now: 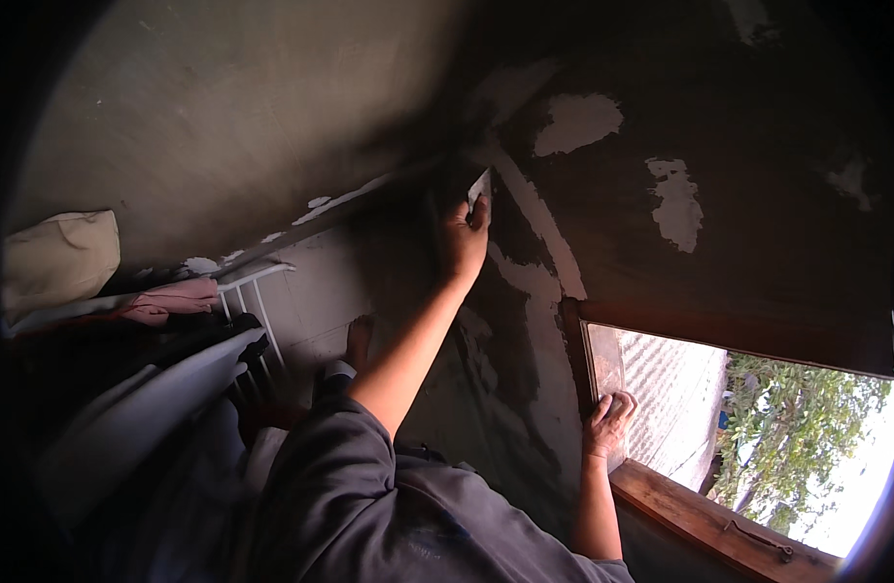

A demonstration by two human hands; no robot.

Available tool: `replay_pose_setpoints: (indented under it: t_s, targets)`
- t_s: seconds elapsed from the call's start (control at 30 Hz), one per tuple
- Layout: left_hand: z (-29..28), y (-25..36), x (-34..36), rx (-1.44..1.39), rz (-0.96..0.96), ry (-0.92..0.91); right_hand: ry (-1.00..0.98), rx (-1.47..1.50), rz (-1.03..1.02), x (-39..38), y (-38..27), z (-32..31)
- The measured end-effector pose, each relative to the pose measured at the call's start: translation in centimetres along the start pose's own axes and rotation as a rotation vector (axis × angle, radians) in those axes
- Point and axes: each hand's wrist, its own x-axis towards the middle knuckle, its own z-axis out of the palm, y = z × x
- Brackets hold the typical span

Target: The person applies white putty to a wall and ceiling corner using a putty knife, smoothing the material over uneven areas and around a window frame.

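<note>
My left hand (466, 233) is raised to the dark wall near the corner, closed around a small scraper, likely a putty knife (480, 185), with its pale flat blade pointing up. Its handle is hidden in my fingers. The blade is close to the wall, beside a pale strip of filler (539, 214) that runs down toward the window. Lower on the right, my right hand (610, 424) grips the side of the wooden window frame (577, 360), fingers curled over its edge.
Pale filler patches (676, 204) mark the dark wall. Beyond the window opening are a corrugated roof (670, 389) and green foliage (797, 418). A metal latch hook (758, 540) lies on the sill. At left stand a white rack (262, 321), a pink cloth (175, 299) and a cream cushion-like bundle (63, 257).
</note>
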Motion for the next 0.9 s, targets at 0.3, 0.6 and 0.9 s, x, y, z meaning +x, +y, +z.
replay_pose_setpoints:
  t_s: [0.3,0.6,0.9]
  targets:
    - [2.6,-15.1,3.9,0.274,-0.218,-0.062,0.003,-0.074,-0.036,-0.2,0.6,0.5]
    - [8.1,-19.5,9.1,0.252,0.034,-0.142,-0.045,-0.143,-0.002,-0.2,1.8,1.2]
    - [5.3,-9.0,1.2,-0.058,0.0,-0.187,-0.043,-0.154,0.044,-0.1,1.5,0.9]
